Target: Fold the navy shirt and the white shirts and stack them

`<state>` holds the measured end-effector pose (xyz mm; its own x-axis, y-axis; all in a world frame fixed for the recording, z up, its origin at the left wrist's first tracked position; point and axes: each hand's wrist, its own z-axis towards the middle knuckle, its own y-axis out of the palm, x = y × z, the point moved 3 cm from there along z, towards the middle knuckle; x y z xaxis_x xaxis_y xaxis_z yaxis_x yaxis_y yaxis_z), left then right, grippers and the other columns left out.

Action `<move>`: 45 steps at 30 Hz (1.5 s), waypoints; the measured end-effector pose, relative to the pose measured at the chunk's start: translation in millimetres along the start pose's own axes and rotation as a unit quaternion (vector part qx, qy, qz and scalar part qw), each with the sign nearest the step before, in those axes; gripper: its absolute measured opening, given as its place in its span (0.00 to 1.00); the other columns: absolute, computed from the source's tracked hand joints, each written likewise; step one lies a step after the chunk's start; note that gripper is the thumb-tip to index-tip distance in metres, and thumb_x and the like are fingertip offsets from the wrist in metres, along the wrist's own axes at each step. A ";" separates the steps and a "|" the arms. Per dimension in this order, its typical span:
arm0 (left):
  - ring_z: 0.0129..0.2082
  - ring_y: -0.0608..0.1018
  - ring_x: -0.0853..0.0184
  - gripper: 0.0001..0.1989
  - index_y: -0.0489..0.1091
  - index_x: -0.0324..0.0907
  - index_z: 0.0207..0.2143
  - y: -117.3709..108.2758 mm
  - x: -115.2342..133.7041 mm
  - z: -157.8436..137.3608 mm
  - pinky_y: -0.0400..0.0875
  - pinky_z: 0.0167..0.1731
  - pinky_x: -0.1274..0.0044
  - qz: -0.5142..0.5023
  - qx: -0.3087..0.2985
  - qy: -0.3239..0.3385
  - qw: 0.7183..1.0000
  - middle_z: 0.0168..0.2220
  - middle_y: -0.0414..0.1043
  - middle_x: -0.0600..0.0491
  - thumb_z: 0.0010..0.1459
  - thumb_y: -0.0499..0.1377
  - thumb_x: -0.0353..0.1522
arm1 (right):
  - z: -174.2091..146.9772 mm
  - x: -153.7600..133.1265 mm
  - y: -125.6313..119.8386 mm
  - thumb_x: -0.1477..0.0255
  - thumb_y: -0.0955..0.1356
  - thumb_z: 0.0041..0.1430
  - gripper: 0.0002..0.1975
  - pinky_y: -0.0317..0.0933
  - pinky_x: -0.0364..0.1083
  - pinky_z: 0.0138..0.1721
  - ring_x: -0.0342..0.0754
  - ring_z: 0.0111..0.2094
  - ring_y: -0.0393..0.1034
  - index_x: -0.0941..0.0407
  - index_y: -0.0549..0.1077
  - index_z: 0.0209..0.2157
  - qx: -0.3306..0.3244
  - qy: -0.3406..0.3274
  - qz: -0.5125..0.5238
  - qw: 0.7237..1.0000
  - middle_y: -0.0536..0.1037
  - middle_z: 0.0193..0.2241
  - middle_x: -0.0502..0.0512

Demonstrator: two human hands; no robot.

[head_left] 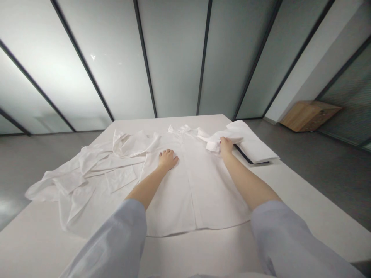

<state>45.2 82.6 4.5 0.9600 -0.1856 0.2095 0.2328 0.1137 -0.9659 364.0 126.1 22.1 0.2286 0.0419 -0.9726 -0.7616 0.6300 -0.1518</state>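
A white shirt (185,185) lies spread out with its front upward, collar at the far side and hem toward me. My left hand (168,159) rests on the left part of its front, palm down with fingers spread. At the shirt's right side, my right hand (226,146) is closed around part of the sleeve (213,146), near what looks like its cuff. Another stretch of that sleeve runs on to the right of this hand. The fingertips of my right hand are partly hidden by the cloth.
More white garments (95,170) lie crumpled on the left of the white table (307,208). To the right is a white folded stack with a dark edge (255,148). A wooden cabinet (307,115) stands on the floor at far right, and frosted glass panels (176,58) rise behind.
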 end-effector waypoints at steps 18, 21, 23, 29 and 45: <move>0.38 0.79 0.61 0.22 0.72 0.37 0.44 -30.0 -9.8 -13.5 0.73 0.41 0.72 -0.675 -0.250 -0.038 0.693 0.38 0.79 0.46 0.46 0.69 0.35 | -145.5 -58.6 30.0 0.61 0.70 0.50 0.13 0.63 0.46 0.42 0.50 0.37 0.73 0.55 0.79 0.32 -0.661 -0.131 -0.114 0.730 0.81 0.34 0.53; 0.43 0.79 0.61 0.24 0.70 0.41 0.47 -42.8 -30.2 -22.1 0.72 0.43 0.73 -0.712 -0.184 -0.018 0.678 0.41 0.78 0.48 0.48 0.67 0.39 | -125.4 -49.8 18.6 0.61 0.69 0.51 0.13 0.63 0.47 0.44 0.50 0.39 0.73 0.56 0.79 0.32 -0.633 -0.089 -0.091 0.763 0.81 0.36 0.55; 0.44 0.78 0.60 0.28 0.69 0.43 0.50 -44.1 -35.5 -31.0 0.72 0.43 0.73 -0.698 -0.223 -0.009 0.680 0.43 0.77 0.48 0.45 0.69 0.38 | -107.9 -39.0 14.9 0.63 0.67 0.51 0.12 0.63 0.47 0.44 0.50 0.37 0.73 0.57 0.78 0.29 -0.557 -0.084 -0.073 0.823 0.81 0.33 0.55; 0.39 0.80 0.60 0.28 0.73 0.38 0.46 -27.0 -34.1 -49.8 0.73 0.41 0.73 -0.633 -0.325 -0.047 0.701 0.39 0.79 0.46 0.39 0.71 0.33 | -73.7 4.1 0.1 0.66 0.63 0.50 0.10 0.61 0.47 0.37 0.49 0.30 0.69 0.55 0.71 0.21 -0.226 -0.143 -0.095 0.959 0.76 0.23 0.52; 0.24 0.75 0.70 0.38 0.64 0.48 0.60 -69.4 -62.2 -82.2 0.62 0.19 0.84 -0.572 -0.242 -0.107 0.776 0.27 0.74 0.57 0.45 0.68 0.32 | -57.4 22.2 -8.8 0.67 0.63 0.48 0.09 0.57 0.45 0.31 0.47 0.26 0.65 0.55 0.69 0.20 -0.118 -0.121 -0.092 0.981 0.72 0.19 0.50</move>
<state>-43.5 6.0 46.0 0.1831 0.2767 0.9434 0.9163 -0.3956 -0.0618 341.0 76.9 -8.2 0.4917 0.1458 -0.8585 -0.8067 0.4476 -0.3860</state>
